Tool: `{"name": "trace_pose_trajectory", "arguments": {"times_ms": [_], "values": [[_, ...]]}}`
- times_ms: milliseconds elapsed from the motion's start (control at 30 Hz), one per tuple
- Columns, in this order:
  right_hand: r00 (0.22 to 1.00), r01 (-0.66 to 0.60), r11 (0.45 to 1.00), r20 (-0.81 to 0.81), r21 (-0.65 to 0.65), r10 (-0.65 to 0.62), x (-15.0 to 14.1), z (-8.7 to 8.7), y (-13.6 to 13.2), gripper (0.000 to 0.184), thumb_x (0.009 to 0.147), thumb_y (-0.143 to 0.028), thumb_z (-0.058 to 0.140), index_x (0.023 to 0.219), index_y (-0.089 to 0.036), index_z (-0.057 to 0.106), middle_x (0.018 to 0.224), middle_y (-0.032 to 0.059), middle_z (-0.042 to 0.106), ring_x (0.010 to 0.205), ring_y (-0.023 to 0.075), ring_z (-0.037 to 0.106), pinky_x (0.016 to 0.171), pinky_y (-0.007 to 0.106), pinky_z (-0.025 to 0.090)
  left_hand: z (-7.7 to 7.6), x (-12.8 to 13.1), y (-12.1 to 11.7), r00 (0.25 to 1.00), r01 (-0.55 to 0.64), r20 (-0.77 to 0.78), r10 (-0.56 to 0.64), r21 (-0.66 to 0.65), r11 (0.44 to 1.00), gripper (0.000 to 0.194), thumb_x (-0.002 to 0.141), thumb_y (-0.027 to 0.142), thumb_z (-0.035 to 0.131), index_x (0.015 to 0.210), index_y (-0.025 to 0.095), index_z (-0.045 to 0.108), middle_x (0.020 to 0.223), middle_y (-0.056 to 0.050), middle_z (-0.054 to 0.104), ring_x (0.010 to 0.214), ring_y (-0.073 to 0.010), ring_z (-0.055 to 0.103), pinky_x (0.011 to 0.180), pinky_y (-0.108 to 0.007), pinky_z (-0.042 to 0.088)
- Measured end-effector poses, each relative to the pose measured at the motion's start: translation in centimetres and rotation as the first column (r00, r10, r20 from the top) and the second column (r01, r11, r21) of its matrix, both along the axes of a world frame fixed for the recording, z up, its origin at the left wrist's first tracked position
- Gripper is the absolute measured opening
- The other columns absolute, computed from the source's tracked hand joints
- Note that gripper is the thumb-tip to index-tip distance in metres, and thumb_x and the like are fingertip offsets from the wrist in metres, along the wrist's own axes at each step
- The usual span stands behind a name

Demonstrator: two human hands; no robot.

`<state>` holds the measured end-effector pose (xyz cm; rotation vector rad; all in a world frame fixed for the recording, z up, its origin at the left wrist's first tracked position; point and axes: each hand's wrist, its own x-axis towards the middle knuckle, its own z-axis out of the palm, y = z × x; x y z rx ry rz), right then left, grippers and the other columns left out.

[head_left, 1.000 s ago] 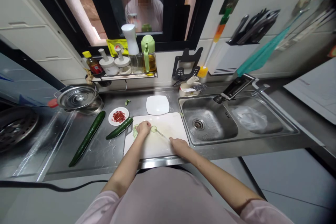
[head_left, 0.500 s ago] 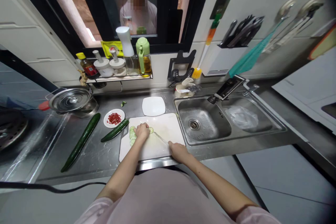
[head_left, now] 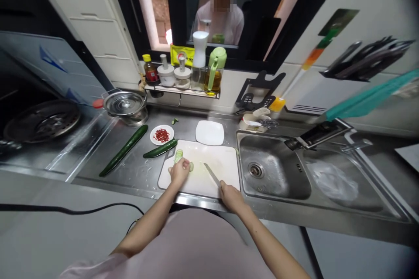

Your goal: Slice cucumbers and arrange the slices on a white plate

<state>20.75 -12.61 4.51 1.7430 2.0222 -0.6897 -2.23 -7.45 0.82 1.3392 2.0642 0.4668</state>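
My right hand [head_left: 231,196] grips a knife [head_left: 212,174] whose blade points up and left over the white cutting board [head_left: 209,185]. My left hand [head_left: 180,172] is closed at the board's left part, fingertips on a pale green cucumber slice [head_left: 191,166]. Whether more slices sit under the fingers is hidden. More cucumber slices [head_left: 178,155] lie just beyond that hand, at the board's left edge. A cut length of cucumber [head_left: 160,148] rests against the board's upper left corner, and a whole cucumber [head_left: 123,151] lies on the counter farther left.
A white plate of chopped red pieces [head_left: 152,137] and a bare square white plate [head_left: 209,132] stand behind the board. The double sink [head_left: 275,183] adjoins it on the right. A lidded steel pot [head_left: 126,104] is back left, beneath a shelf of seasonings [head_left: 183,90].
The knife blade has moved away from the slice, leaving a gap to my left hand. My left hand has come nearer the board's front edge. The view has swung left.
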Motion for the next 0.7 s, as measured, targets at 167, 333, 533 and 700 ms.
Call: {"name": "trace_pose_trajectory", "arguments": {"times_ms": [167, 333, 533, 700], "values": [[1.0, -0.005, 1.0, -0.001, -0.005, 0.005, 0.0, -0.1, 0.2, 0.026, 0.097, -0.024, 0.03, 0.112, -0.018, 0.049, 0.101, 0.0142, 0.068, 0.095, 0.0237, 0.065, 0.071, 0.029, 0.039, -1.1, -2.9, -2.6, 0.99, -0.135, -0.038, 0.135, -0.003, 0.991, 0.013, 0.083, 0.03, 0.056, 0.095, 0.029, 0.062, 0.09, 0.003, 0.072, 0.092, -0.0182, 0.063, 0.088, -0.033, 0.031], [1.0, 0.007, 1.0, -0.017, -0.012, -0.007, 0.1, -0.5, 0.4, 0.026, 0.096, -0.024, 0.03, 0.112, -0.017, 0.05, 0.1, 0.0141, 0.068, 0.095, 0.0234, 0.064, 0.071, 0.029, 0.038, -1.7, -4.1, -3.3, 0.981, -0.172, -0.086, 0.175, 0.049, 0.984, 0.016, 0.084, 0.027, 0.053, 0.096, 0.027, 0.063, 0.089, 0.0, 0.071, 0.094, -0.02, 0.062, 0.087, -0.034, 0.03], [0.999, 0.033, 0.999, -0.021, -0.007, -0.033, 0.0, -1.0, 0.3, 0.028, 0.097, -0.026, 0.03, 0.114, -0.018, 0.051, 0.102, 0.0139, 0.068, 0.093, 0.0227, 0.064, 0.071, 0.029, 0.037, -1.7, -4.6, -3.2, 0.971, -0.153, -0.178, 0.16, 0.051, 0.987, 0.02, 0.084, 0.023, 0.052, 0.098, 0.027, 0.065, 0.094, -0.003, 0.07, 0.097, -0.0227, 0.058, 0.088, -0.036, 0.029], [0.995, 0.084, 0.996, -0.057, -0.002, -0.084, 0.0, -1.2, 0.2, 0.027, 0.097, -0.029, 0.032, 0.112, -0.018, 0.052, 0.101, 0.0123, 0.068, 0.091, 0.0206, 0.064, 0.069, 0.027, 0.034, -1.7, -4.4, -3.4, 0.966, -0.175, -0.175, 0.189, 0.091, 0.98, 0.024, 0.083, 0.025, 0.053, 0.105, 0.026, 0.064, 0.104, -0.006, 0.067, 0.103, -0.0246, 0.055, 0.09, -0.038, 0.03]]}}
